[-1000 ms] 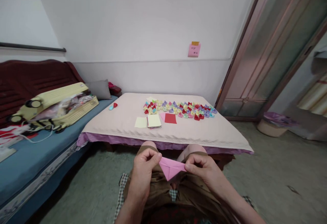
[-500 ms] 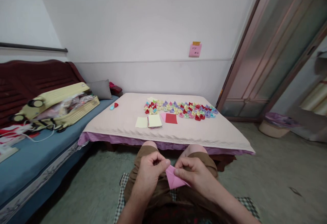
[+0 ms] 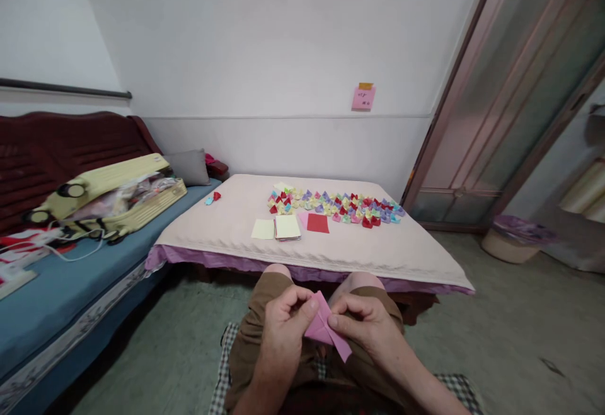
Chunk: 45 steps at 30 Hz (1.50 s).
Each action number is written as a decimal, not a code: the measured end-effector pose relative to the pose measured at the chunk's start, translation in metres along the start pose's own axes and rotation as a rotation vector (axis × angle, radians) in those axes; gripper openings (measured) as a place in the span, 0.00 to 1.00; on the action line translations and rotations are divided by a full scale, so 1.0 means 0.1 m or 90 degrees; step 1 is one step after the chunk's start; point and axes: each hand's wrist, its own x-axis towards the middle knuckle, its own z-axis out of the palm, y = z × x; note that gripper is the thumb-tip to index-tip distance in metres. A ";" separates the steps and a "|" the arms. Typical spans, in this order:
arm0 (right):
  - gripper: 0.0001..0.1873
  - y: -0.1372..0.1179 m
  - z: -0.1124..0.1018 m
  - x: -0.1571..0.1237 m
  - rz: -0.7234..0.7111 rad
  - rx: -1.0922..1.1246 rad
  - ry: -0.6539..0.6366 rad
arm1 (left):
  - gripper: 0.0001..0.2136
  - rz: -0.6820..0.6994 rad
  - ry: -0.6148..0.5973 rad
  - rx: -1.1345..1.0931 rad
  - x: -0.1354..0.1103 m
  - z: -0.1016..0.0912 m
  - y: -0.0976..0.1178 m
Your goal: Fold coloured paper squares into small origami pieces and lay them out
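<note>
A partly folded sheet of pink origami paper (image 3: 322,325) is held above my lap, with creases and a flap showing. My left hand (image 3: 287,321) pinches its left edge between thumb and fingers. On the opposite side, my right hand (image 3: 362,325) grips the paper near its middle with thumb and forefinger. On the low table (image 3: 212,232) beyond my knees lie a stack of pale yellow paper squares (image 3: 287,227), a single yellow sheet (image 3: 263,229) and a red paper square (image 3: 318,223). Behind them spread many small folded paper pieces (image 3: 338,204) in several colours.
Two small folded pieces (image 3: 213,197) lie apart at the table's left. On the blue-covered bench (image 3: 118,251) rests an open yellow suitcase (image 3: 113,197) with bagged things inside. A lined bin (image 3: 513,238) stands on the floor at right. A pink note (image 3: 363,98) is taped to the wall.
The pink paper has been turned in my hands, and a narrow flap now sticks out toward the lower right. Both hands still grip it. The view has shifted slightly.
</note>
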 end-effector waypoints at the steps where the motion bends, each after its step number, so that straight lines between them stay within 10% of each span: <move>1: 0.12 0.01 0.01 0.00 0.000 -0.003 0.002 | 0.09 0.003 -0.008 0.007 0.00 -0.01 0.00; 8: 0.12 0.06 0.05 -0.05 -0.029 -0.065 0.103 | 0.07 0.147 0.221 0.085 -0.07 0.06 -0.08; 27: 0.13 0.10 0.22 -0.10 -0.098 -0.106 0.128 | 0.06 0.262 0.274 0.219 -0.17 0.16 -0.06; 35: 0.14 0.14 0.27 -0.09 -0.154 -0.135 0.159 | 0.10 0.136 0.301 0.114 -0.14 0.18 -0.12; 45: 0.13 0.16 0.27 -0.09 -0.146 -0.141 0.156 | 0.06 0.274 0.260 0.227 -0.17 0.18 -0.09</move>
